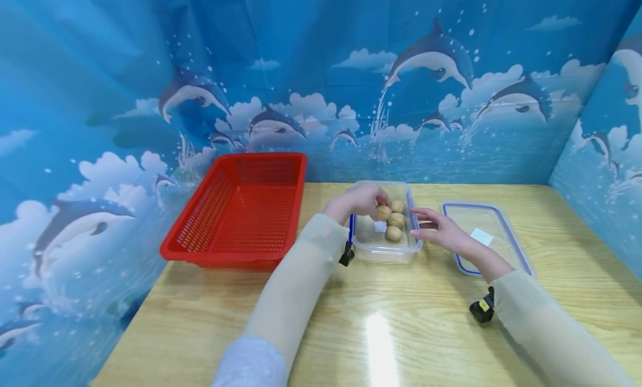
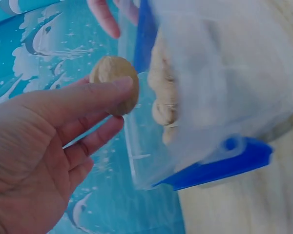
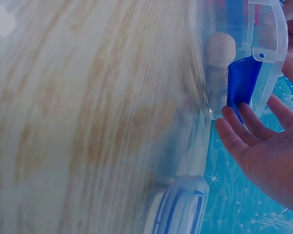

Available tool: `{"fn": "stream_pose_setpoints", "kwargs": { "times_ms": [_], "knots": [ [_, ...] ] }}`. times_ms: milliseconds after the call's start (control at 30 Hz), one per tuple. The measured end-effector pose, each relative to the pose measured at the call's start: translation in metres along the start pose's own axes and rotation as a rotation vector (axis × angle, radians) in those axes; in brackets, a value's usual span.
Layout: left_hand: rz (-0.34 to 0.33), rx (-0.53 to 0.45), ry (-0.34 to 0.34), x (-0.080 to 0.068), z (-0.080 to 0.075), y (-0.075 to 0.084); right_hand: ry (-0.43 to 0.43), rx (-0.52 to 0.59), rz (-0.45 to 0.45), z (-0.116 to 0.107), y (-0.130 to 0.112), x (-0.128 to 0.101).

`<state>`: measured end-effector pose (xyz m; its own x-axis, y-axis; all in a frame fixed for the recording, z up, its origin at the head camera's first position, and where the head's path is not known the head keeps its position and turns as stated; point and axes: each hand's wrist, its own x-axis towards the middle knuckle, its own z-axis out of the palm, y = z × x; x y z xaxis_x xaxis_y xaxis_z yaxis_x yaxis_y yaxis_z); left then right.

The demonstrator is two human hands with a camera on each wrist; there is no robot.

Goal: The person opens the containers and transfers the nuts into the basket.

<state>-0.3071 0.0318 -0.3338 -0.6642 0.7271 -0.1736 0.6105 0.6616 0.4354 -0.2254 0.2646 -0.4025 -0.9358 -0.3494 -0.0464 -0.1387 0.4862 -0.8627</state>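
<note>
Pinching a walnut (image 2: 115, 83) between thumb and fingertips, my left hand (image 1: 357, 201) hovered over the far left part of the clear plastic container (image 1: 369, 243), which stood at mid-table. Three more walnuts (image 1: 395, 220) lay inside it. My right hand (image 1: 441, 231) was held open with straight fingers just beside the container's right wall, by its blue clasp (image 3: 242, 83); I could not tell whether they touched it. The container's lid (image 1: 506, 231) lay flat to the right. A red basket (image 1: 190, 247) stood to the left on the wooden table (image 1: 351, 331).
</note>
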Motion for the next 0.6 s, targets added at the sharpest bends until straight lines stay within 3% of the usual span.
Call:
{"fn": "stream_pose_setpoints", "kwargs": {
  "times_ms": [400,600],
  "knots": [
    [0.079,0.062,0.019,-0.007,-0.039,0.014,0.007,0.010,0.006,0.000,0.001,-0.001],
    [0.107,0.019,0.018,-0.020,-0.055,0.005,0.007,0.001,-0.001,-0.001,0.001,0.000]
  ]
}}
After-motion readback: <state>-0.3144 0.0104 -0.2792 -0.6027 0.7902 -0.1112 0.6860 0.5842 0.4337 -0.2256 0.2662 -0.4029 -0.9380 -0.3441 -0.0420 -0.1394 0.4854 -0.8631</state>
